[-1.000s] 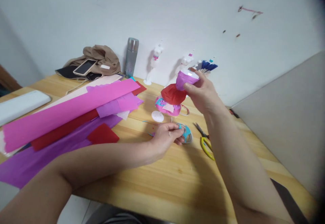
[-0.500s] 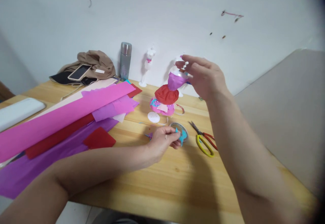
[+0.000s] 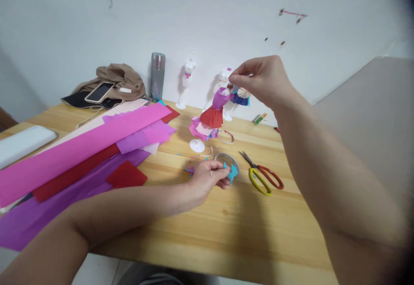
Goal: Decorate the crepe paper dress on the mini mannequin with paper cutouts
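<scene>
My left hand [image 3: 210, 177] is low over the table, its thumb and fingers pinching a small turquoise paper piece [image 3: 233, 173]. Just behind it lies a roll of clear tape [image 3: 223, 155], partly covered by the paper and fingers. Higher up, my right hand [image 3: 258, 80] pinches the top of a small dress form, whose neck is hidden by the fingertips. This dress form [image 3: 211, 117] wears a purple top, a red gathered skirt and a pink lower layer. It leans in the view above its round white base [image 3: 197, 145].
Scissors [image 3: 261, 175] with yellow and red handles lie to the right. Sheets of coloured paper [image 3: 97, 134] cover the left side. Along the wall stand a flask [image 3: 158, 76], a white dress form [image 3: 188, 80] and another with a blue pleated skirt [image 3: 241, 98]. A phone [image 3: 99, 92] rests on brown cloth.
My right hand's fingers have closed on the top of the dress form, which has turned and become more upright. My left hand has stayed nearly still with the turquoise paper.
</scene>
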Motion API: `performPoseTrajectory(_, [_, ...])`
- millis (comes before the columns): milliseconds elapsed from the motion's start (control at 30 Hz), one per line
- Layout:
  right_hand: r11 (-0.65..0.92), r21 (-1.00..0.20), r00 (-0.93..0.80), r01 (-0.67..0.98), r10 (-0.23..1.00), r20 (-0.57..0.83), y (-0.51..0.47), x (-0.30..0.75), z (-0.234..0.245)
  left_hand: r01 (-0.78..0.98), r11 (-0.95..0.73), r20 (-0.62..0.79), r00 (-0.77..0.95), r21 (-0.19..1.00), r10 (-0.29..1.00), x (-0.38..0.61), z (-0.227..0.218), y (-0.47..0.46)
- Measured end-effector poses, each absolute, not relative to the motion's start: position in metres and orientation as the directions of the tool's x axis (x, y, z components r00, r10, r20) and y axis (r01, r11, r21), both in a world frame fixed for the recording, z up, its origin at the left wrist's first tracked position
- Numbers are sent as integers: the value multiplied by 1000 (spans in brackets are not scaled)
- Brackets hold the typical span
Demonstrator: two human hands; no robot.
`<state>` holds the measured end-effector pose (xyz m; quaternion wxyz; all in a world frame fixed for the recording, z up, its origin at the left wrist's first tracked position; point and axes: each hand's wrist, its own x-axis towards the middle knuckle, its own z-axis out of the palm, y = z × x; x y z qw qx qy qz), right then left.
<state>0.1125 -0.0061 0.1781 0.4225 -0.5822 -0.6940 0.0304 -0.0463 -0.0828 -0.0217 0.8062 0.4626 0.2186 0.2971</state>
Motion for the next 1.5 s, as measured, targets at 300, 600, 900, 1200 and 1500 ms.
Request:
performPoseTrajectory(300, [284,-544,40,790,861,508,13,114,179,-296,404,-68,729,865,681,-47,-20,-84])
performPoseTrajectory(600, [243,-531,103,812,835,540,25,114,177,-291,409,-69,738,865,671,-47,-21,-86])
performPoseTrajectory(900, [223,-612,167,759,841,515,20,106,180,-286,416,-79,737,863,672,-46,-21,-85])
performPoseTrajectory(1200, [255,-610,144,750,838,527,22,111,179,-289,425,-88,733,858,675,-48,-19,-86])
performPoseTrajectory(1500, [255,-618,147,744,839,524,21,110,178,-282,425,-91,736,860,671,-47,-20,-86])
